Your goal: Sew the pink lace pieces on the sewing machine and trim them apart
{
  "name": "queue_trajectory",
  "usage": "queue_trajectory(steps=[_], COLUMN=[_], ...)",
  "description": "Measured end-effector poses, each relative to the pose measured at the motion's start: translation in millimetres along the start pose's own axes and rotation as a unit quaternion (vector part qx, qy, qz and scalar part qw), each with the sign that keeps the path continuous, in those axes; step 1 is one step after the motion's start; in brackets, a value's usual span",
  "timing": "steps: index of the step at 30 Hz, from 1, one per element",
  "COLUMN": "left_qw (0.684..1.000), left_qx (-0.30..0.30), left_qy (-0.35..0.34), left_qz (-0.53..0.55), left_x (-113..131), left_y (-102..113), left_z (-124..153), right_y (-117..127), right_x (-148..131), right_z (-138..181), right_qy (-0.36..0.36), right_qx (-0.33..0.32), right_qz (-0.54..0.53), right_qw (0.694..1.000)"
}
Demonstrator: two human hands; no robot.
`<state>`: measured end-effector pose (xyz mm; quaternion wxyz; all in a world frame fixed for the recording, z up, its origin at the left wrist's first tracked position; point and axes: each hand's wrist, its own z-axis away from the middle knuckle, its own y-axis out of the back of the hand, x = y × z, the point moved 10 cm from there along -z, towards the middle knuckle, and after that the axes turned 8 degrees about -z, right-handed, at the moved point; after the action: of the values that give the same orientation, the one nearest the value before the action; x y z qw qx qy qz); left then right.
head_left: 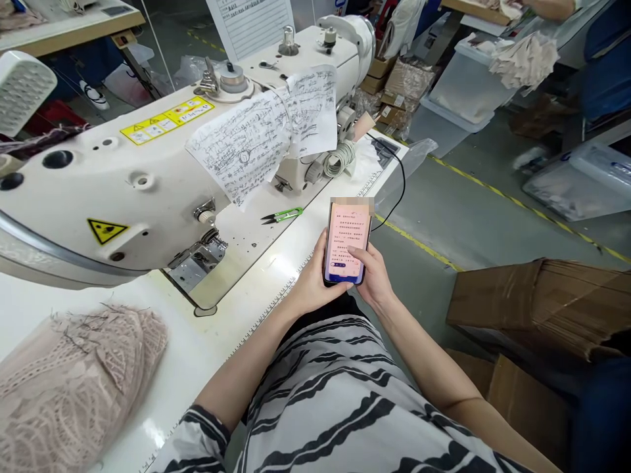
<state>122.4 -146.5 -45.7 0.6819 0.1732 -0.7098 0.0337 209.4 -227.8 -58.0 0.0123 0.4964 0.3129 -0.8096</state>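
Observation:
A smartphone (348, 240) with a lit pink screen full of text is held upright above my lap, beyond the table edge. My left hand (315, 279) wraps its left side and lower edge, the thumb lying along the bottom. Around the right edge curls my right hand (374, 276), its thumb resting on the screen. A black cable runs behind the phone toward the table's far end. Left of the phone, green-handled thread snips (283, 215) lie on the bed of a white sewing machine (172, 177).
Handwritten papers (261, 131) hang on the machine. Beige lace fabric (83, 387) lies on the table (197, 355) at lower left. Cardboard boxes (532, 302) stand on the floor to the right. Plastic bins (463, 85) sit farther back, near a co-worker's arm (549, 8).

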Motion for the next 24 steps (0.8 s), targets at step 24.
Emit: queue_trajectory(steps=[24], left_qw=[0.99], left_qx=[-0.047], left_qy=[0.013], left_qz=[0.13], left_x=[-3.2], left_y=[-4.8], left_z=[-1.1], right_y=[4.0], right_x=[-1.4], right_z=[-2.8], right_qy=[-0.029], right_qx=[-0.011], right_qz=[-0.01], right_qw=[0.999])
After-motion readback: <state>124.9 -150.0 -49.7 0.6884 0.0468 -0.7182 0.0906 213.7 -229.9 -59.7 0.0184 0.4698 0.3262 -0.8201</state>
